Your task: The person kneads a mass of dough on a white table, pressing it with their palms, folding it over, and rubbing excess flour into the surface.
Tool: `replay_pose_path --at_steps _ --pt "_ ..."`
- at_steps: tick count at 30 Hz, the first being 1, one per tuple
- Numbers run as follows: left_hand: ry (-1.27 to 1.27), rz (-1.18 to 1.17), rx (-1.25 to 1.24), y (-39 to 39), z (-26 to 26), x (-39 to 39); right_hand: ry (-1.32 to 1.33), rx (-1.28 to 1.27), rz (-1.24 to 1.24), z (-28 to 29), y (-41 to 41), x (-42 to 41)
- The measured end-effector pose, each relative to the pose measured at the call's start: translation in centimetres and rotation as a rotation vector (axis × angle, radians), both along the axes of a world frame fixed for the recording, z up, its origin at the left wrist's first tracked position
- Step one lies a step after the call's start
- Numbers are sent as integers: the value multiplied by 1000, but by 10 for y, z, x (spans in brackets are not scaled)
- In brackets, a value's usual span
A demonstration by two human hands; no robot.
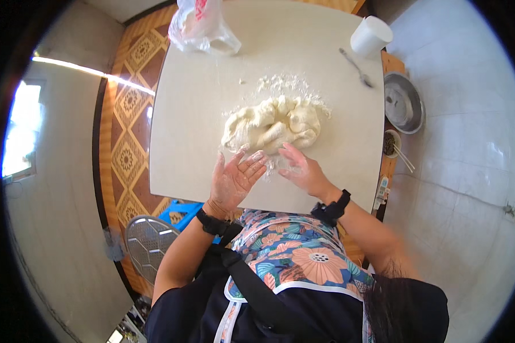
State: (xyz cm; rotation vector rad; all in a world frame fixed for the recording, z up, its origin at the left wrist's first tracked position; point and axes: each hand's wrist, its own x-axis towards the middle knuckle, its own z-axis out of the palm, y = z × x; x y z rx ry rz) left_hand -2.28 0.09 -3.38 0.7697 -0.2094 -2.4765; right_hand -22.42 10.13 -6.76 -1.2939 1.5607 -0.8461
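A large, lumpy mass of pale dough (274, 126) lies on the light tabletop (189, 141) in front of me. Loose flour (287, 83) is scattered along its far side, and a little more shows between my hands. My left hand (236, 180) is just on the near side of the dough, palm turned up, fingers spread and dusted with flour. To its right my right hand (302, 169) hovers with fingers apart, its fingertips close to the dough's near edge. Both hands hold nothing. Whether any fingertip touches the dough, I cannot tell.
A plastic bag (204, 30) sits at the far left of the table. At the far right are a white cylindrical container (371, 36) and a metal spoon (356, 68). Beyond the right edge stand a metal basin (403, 103) and a bowl with chopsticks (391, 143). A blue stool (180, 214) is lower left.
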Motion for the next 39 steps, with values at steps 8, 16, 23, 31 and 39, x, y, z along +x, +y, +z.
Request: replay_pose_path --at_steps 8,16,23,31,39 --pt "167 82 41 -10 10 -54 -844 -191 -536 22 -61 39" --pt "-34 -192 -311 -4 20 -70 39 -30 -711 13 -83 23" --pt "-373 -263 -375 -33 1 -63 -637 147 -696 5 -92 -13" --pt "-427 -233 -241 -66 -14 -79 -742 -40 -572 16 -83 10" --pt "-536 -262 -147 -55 6 -103 -1000 69 -411 23 -81 8"
